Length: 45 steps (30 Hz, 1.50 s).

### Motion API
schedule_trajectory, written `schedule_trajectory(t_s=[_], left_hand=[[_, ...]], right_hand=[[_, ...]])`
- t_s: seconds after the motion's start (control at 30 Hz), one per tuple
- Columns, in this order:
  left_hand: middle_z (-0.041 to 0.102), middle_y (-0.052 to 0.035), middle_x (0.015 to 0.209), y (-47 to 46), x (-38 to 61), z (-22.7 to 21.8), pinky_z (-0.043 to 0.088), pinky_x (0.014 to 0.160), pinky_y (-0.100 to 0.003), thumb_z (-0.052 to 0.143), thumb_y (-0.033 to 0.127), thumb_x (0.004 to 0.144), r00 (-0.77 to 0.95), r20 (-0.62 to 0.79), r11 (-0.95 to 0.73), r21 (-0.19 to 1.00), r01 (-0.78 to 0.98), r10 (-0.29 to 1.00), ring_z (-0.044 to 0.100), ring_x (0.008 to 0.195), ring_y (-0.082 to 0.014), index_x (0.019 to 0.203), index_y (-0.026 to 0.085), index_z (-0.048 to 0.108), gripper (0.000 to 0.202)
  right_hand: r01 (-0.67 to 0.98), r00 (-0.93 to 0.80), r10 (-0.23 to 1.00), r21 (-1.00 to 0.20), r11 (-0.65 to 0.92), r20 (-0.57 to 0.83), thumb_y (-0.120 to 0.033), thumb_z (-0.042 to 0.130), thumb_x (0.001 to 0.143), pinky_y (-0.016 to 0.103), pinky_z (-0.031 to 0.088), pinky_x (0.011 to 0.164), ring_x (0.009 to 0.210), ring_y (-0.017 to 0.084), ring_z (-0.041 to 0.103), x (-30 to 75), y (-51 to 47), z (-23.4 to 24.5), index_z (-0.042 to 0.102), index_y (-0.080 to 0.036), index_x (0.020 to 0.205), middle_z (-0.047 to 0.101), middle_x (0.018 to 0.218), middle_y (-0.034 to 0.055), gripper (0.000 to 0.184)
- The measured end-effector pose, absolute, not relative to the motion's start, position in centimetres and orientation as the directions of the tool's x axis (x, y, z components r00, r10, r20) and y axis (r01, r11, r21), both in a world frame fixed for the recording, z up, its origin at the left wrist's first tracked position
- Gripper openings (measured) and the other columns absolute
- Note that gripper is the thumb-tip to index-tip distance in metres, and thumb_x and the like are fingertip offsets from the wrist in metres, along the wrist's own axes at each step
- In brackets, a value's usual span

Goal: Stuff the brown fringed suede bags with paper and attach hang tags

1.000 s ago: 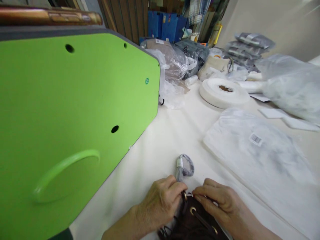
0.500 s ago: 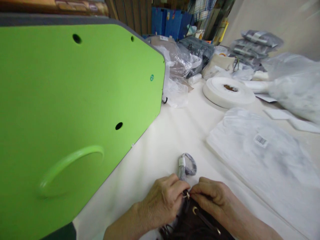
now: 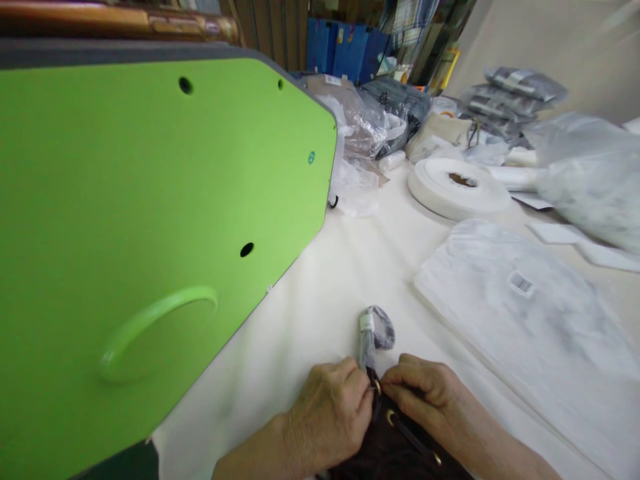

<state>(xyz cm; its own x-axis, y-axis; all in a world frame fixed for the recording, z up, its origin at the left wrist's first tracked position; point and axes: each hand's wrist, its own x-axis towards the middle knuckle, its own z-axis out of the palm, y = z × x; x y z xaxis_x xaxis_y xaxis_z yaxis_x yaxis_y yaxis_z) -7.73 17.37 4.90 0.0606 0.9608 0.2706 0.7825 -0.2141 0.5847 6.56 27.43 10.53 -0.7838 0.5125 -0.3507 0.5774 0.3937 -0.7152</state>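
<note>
The dark brown bag [image 3: 395,460] (a bag, judging by its eyelets and cord) is at the near side of the pale counter [image 3: 300,300], between the two hands. At the bag's left edge, the left hand [image 3: 333,413] has its grip folded shut on the top corner, beside the end eyelet [image 3: 377,387]. From the bag's right, the right hand [image 3: 430,393] brings thumb and forefinger together in a closed pinch by that eyelet, on the bag's edge or its cord [image 3: 410,437]. Just beyond the bag's top is a plastic-wrapped loop [image 3: 377,330].

To work well here, the left grip should probably keep the corner steady and the eyelet facing up, while the right makes small, gentle pulls without bunching the cloth.

Whatever lies between the right fingertips is too small to tell. The left fingertips are tucked from sight, and the bag's lower part is cut off by the frame.
</note>
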Motion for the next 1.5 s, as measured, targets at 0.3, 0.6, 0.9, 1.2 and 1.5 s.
schedule_trajectory(t_s=[0.3, 0.6, 0.9, 1.2, 1.5], left_hand=[[0.048, -0.0008, 0.059, 17.5, -7.6, 4.9, 0.032, 0.043, -0.028, 0.038, 0.004, 0.077, 0.144, 0.386, -0.301, 0.386, 0.872, 0.911, 0.044, 0.049, -0.0152, 0.063, 0.018, 0.047, 0.021], [0.053, -0.0016, 0.061, 17.4, -7.8, 5.1, 0.039, 0.041, -0.029, 0.045, 0.004, 0.069, 0.175, 0.269, -0.258, 0.317, 0.913, 0.947, 0.049, 0.048, -0.0176, 0.068, 0.016, 0.051, 0.014], [0.057, -0.0017, 0.062, 16.8, -7.3, 5.7, 0.042, 0.046, -0.029, 0.047, 0.001, 0.064, 0.055, 0.151, -0.087, 0.219, 0.972, 0.987, 0.056, 0.051, -0.0190, 0.071, 0.017, 0.050, 0.017], [0.055, -0.0009, 0.057, 14.8, -7.3, 5.2, 0.037, 0.046, -0.027, 0.038, 0.005, 0.071, -0.176, 0.268, 0.059, 0.394, 0.917, 0.947, 0.053, 0.047, -0.0164, 0.065, 0.020, 0.046, 0.018], [0.051, -0.0018, 0.058, 14.9, -6.7, 5.0, 0.037, 0.046, -0.030, 0.038, 0.004, 0.069, -0.051, 0.315, -0.037, 0.268, 0.963, 0.948, 0.050, 0.048, -0.0190, 0.068, 0.021, 0.041, 0.018]], right_hand=[[0.555, -0.810, 0.487, -0.697, 0.455, -0.327, -0.021, 0.041, 0.089, 0.025, 0.044, 0.067, 0.074, 0.013, 0.059, 6.6, 27.2, 10.6, 0.063, -0.021, 0.089, 0.061, 0.083, 0.0022, 0.022], [0.429, -0.896, 0.387, -0.655, 0.622, -0.219, -0.009, 0.041, 0.082, 0.028, 0.047, 0.073, 0.082, 0.016, 0.058, 6.2, 26.8, 10.3, 0.057, -0.024, 0.109, 0.059, 0.092, 0.0037, 0.035], [0.411, -0.910, 0.331, -0.639, 0.650, -0.248, -0.008, 0.038, 0.084, 0.028, 0.046, 0.075, 0.084, 0.016, 0.058, 5.7, 26.7, 10.4, 0.052, -0.027, 0.120, 0.058, 0.096, 0.0041, 0.043], [0.312, -0.945, 0.136, -0.697, 0.646, -0.297, -0.004, 0.041, 0.073, 0.026, 0.044, 0.076, 0.086, 0.016, 0.058, 3.9, 28.0, 11.4, 0.054, -0.027, 0.121, 0.057, 0.098, 0.0030, 0.054], [0.343, -0.939, 0.179, -0.752, 0.562, -0.294, -0.007, 0.046, 0.075, 0.023, 0.044, 0.069, 0.077, 0.014, 0.057, 4.0, 28.0, 10.2, 0.059, -0.020, 0.091, 0.058, 0.087, 0.0019, 0.025]])
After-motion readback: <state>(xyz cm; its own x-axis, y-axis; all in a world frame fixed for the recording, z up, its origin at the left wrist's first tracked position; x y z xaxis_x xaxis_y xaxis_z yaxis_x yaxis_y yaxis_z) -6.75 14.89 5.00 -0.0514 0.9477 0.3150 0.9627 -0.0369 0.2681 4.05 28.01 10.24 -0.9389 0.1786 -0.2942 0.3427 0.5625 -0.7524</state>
